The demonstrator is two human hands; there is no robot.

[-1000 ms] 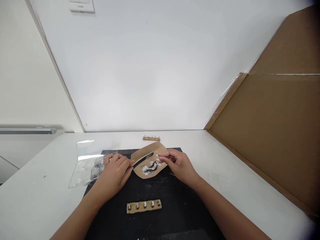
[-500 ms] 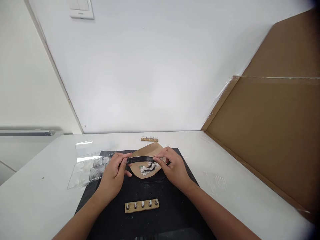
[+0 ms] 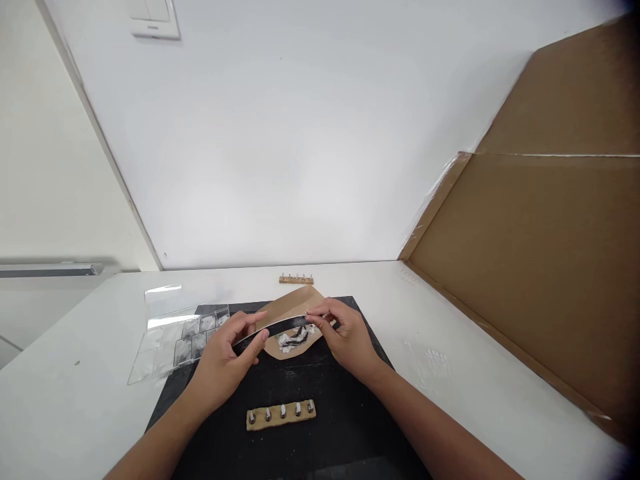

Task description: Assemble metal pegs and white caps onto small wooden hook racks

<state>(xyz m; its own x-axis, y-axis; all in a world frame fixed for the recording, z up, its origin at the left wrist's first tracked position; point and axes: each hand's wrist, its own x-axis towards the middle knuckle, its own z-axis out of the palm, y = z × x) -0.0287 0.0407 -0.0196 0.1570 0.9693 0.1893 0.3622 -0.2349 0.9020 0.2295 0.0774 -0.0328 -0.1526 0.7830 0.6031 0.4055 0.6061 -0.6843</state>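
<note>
A long black nail file (image 3: 283, 327), dusted whitish and bowed slightly upward, spans the space between my hands. My left hand (image 3: 227, 350) holds its left end, thumb on the near face and index finger stretched out above. At the other end, the thumb and fingertips of my right hand (image 3: 345, 333) pinch it; something tiny and pale shows at these fingertips, too small to name. Below lies a wooden nail stand (image 3: 281, 415) with several pale nail tips upright on it. Behind the file is a brown paper sheet (image 3: 293, 303) bearing white and black scraps (image 3: 295, 339).
A black mat (image 3: 295, 380) with specks of dust covers the middle of the white table (image 3: 75, 400). To the left lies a clear compartment box (image 3: 175, 340) with its lid raised. A second nail stand (image 3: 296, 280) sits near the wall. Cardboard panels (image 3: 530, 253) border the right side.
My left hand has shifted its hold, its thumb now farther along the nail file and the fingers looser. The file's left end has dipped. The right hand keeps its pinch.
</note>
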